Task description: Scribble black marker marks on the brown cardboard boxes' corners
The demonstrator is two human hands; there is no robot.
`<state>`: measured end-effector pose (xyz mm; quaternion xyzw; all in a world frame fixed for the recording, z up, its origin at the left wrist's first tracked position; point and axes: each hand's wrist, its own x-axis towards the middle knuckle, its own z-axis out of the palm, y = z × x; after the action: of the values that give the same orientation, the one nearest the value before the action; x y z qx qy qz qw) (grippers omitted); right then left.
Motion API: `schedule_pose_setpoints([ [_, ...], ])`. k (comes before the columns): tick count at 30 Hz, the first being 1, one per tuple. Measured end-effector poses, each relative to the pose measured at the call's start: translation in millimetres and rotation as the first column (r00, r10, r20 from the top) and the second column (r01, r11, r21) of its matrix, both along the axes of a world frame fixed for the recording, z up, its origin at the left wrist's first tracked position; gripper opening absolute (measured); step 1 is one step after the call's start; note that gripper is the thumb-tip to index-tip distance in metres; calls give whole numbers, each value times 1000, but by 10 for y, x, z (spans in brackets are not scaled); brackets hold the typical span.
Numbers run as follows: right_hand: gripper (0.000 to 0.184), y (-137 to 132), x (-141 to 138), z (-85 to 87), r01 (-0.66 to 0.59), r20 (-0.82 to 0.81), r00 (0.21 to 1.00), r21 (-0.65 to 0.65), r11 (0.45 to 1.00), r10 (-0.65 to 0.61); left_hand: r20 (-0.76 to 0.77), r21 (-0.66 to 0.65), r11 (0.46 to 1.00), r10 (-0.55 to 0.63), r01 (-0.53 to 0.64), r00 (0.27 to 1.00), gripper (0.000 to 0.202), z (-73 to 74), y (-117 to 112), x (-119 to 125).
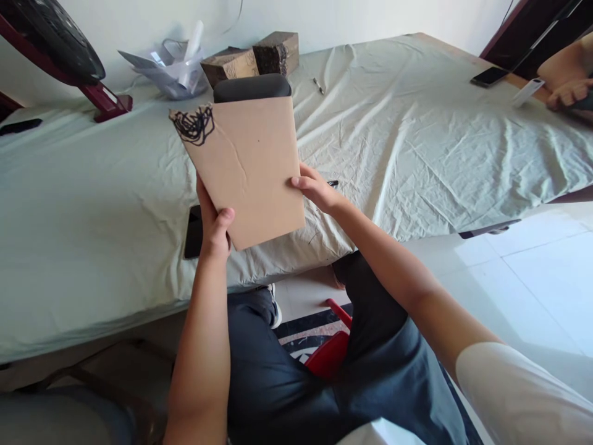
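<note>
I see the cardboard sheet held up over the cloth-covered table, long axis approx 11 to 5 o'clock. L hand pinches its 7 o'clock corner, thumb on front. R hand pinches the 4 o'clock edge, fingers pressed together. Black case sits behind at 12.

Flat brown envelope, rectangular, plain, faintly creased across the face. Marked with a dense black scribble at the upper left corner. Held up, broad face toward the camera, top tilted leftward. Pinched at the lower left corner by the left hand, thumb on the front; gripped at the right edge by the right hand. Topped by a black rounded object showing just above the upper edge; inside or behind, unclear.
</note>
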<state>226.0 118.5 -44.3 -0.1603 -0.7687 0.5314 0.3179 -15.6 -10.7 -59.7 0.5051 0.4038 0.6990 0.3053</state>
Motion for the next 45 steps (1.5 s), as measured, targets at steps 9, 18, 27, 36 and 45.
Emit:
schedule_pose_setpoints([
  [9,60,244,380,-61,276,532,712,390,879,-459,-58,-8,959,281,-282,958,124,-91,157,-257],
  [18,30,265,255,-206,152,680,536,504,850,-500,-56,11,954,301,-300,952,124,-83,165,-330],
  [27,36,199,100,-122,240,668,514,490,838,-537,-114,-18,946,320,-324,941,128,-113,175,-354],
  [36,70,162,158,-32,344,707,400,474,811,-583,-114,-19,948,313,-317,943,129,-114,149,-371],
  [45,81,205,407,31,525,499,580,375,764,-644,-119,-27,954,293,-298,949,130,-86,114,-340],
])
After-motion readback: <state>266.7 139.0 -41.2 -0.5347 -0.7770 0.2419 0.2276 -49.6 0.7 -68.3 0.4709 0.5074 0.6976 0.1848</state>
